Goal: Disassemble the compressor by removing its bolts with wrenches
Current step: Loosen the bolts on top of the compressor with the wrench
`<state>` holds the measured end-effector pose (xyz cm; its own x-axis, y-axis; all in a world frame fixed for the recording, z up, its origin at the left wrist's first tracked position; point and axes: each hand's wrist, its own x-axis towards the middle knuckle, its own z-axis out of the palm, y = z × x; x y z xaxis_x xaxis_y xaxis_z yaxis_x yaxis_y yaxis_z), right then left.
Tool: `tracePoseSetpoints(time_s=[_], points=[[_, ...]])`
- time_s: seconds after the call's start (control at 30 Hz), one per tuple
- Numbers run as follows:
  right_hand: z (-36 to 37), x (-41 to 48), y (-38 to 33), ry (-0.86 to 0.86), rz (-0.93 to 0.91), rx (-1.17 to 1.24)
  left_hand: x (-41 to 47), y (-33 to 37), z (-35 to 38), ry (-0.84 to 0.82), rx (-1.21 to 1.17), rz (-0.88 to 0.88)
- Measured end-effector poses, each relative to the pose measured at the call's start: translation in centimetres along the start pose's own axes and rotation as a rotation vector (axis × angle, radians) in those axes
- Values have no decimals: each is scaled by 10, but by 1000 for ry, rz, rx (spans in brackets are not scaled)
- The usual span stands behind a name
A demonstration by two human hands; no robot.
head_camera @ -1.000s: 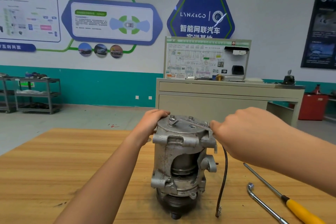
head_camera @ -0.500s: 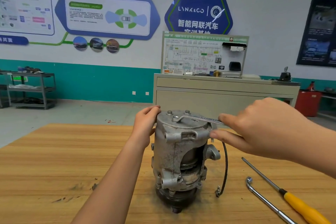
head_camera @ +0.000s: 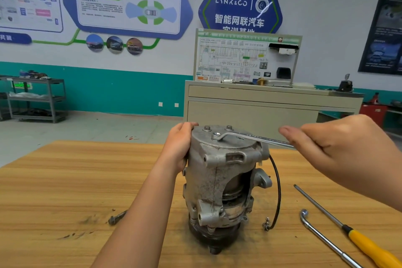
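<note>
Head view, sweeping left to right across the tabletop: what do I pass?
Loose bolt → compressor → black cable → L-shaped wrench → yellow screwdriver handle.

Our left hand [head_camera: 177,148] and left forearm [head_camera: 139,213] are bare all the way to the near edge. Our right hand [head_camera: 339,150] and right forearm [head_camera: 387,183] are bare too, out to the right edge. The left forearm looks long and slim; the right looks broad, close to the camera.
</note>
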<state>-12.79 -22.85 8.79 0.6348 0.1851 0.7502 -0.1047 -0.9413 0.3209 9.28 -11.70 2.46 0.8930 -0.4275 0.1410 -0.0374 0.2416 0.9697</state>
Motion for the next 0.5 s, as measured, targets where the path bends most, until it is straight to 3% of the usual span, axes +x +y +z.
tracePoseSetpoints(time_s=[0.13, 0.23, 0.37, 0.43, 0.5], points=[[-3, 0, -2, -85, 48, -5, -15, 6, 4, 53, 59, 36], [-7, 1, -5, -206, 94, -46, -54, 1, -5, 186, 186, 279], [-17, 6, -16, -321, 116, -133, -110, 0, 2, 7, 524, 407], [-20, 7, -17, -334, 115, -135, -107, -1, 9, 52, 723, 429], [-19, 6, -17, -314, 99, -113, -99, 2, 10, 107, 764, 448]])
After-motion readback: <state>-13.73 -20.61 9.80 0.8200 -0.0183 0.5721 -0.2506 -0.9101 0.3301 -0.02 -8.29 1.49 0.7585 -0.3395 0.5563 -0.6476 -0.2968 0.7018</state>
